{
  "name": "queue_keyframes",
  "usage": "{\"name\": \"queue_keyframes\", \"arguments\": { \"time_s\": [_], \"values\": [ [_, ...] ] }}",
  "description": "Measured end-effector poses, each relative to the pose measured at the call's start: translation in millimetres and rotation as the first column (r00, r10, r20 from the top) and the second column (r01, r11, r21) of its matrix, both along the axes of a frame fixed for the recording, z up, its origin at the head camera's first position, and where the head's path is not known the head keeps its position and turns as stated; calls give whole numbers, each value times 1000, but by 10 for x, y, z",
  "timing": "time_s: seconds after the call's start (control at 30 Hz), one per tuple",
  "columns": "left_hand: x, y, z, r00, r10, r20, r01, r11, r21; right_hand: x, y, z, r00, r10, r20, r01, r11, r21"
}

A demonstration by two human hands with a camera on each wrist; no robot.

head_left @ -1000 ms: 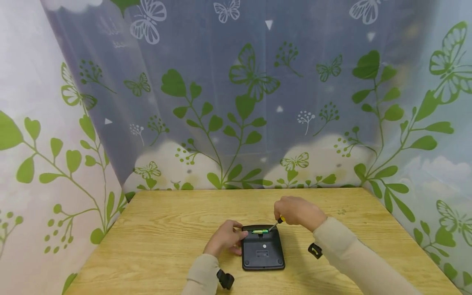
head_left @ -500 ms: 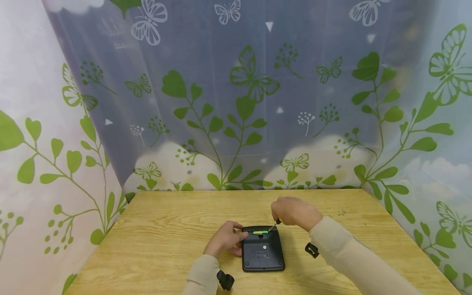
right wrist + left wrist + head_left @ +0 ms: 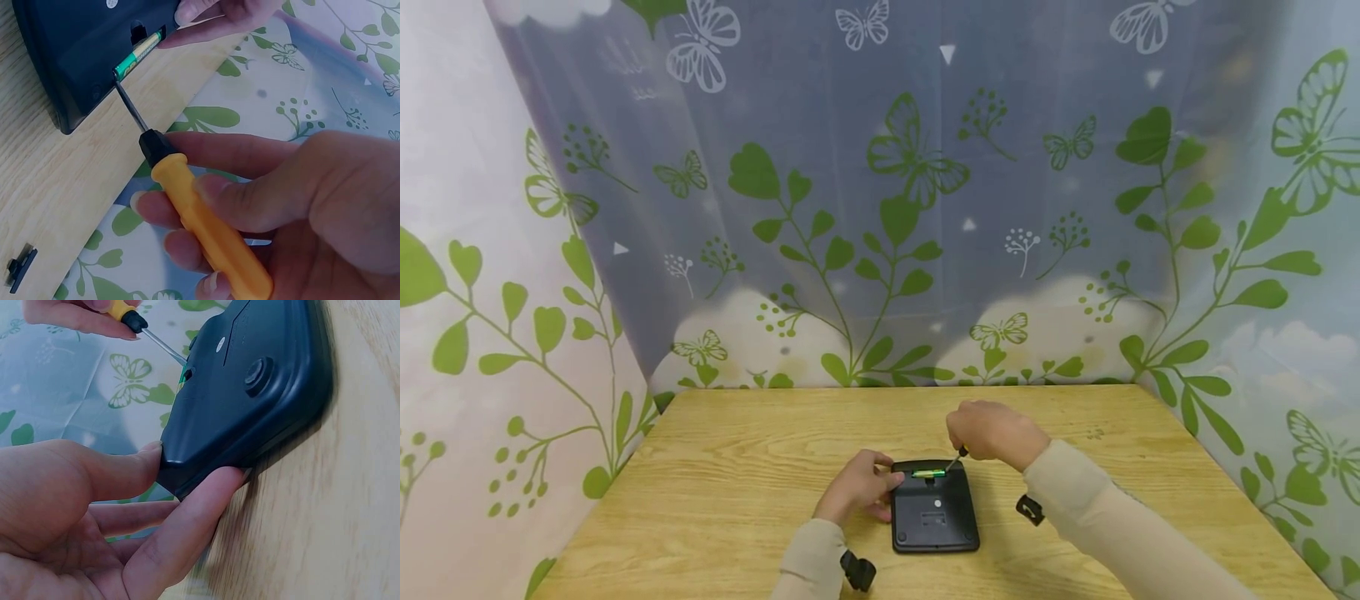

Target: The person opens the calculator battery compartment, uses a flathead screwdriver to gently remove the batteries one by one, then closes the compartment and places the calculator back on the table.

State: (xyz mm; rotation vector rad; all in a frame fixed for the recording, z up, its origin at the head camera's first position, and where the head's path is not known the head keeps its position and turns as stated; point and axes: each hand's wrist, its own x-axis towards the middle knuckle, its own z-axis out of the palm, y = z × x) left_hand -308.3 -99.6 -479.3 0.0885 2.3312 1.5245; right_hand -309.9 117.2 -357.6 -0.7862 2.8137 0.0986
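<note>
A black calculator (image 3: 936,521) lies face down on the wooden table, its battery slot uncovered along the far edge. In that slot sits a green and gold battery (image 3: 139,55). My left hand (image 3: 857,483) pinches the calculator's far left corner, thumb on top and a finger below, as the left wrist view shows. A screwdriver with a yellow handle (image 3: 206,225) and black collar is gripped in my right hand (image 3: 996,432). Its metal shaft (image 3: 132,106) slants down so that the tip meets one end of the battery.
A small black piece (image 3: 22,269), perhaps the battery cover, lies on the wooden table (image 3: 737,467) beyond the calculator's right side. A curtain (image 3: 850,250) printed with leaves and butterflies hangs behind the table, and similar cloth covers both sides.
My right hand has shifted a little left, and the screwdriver stands steeper, its tip still at the battery's end. My left hand and the calculator have stayed put.
</note>
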Motion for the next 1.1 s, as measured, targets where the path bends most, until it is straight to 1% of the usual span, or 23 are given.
{"name": "queue_keyframes", "arguments": {
  "time_s": [0.27, 0.37, 0.5, 0.7, 0.9, 1.1],
  "values": [
    [19, 6, 43, 1000, 4, -1, -4, 1000, -7, -10, 22, 0, 999, 15, 32, -15, 1000, -17],
    [15, 3, 42, 1000, -5, -4, 4, 1000, -10, -29, 67, -10, 998, 3, 65, -1, 1000, -31],
    [6, -2, 28, 1000, -20, -10, 20, 1000, -16, -45, 122, -33, 993, -31, 111, 36, 998, -50],
    [10, 5, 26, 1000, -23, -16, 23, 1000, -19, -33, 173, -48, 988, -49, 145, 60, 996, -72],
    [25, 15, 39, 1000, -15, -18, 14, 1000, -19, -53, 264, -95, 986, -40, 162, 52, 996, -72],
    [10, 16, 32, 1000, -6, -5, 6, 1000, -22, -104, 343, -156, 980, -28, 195, 43, 996, -76]
  ]
}}
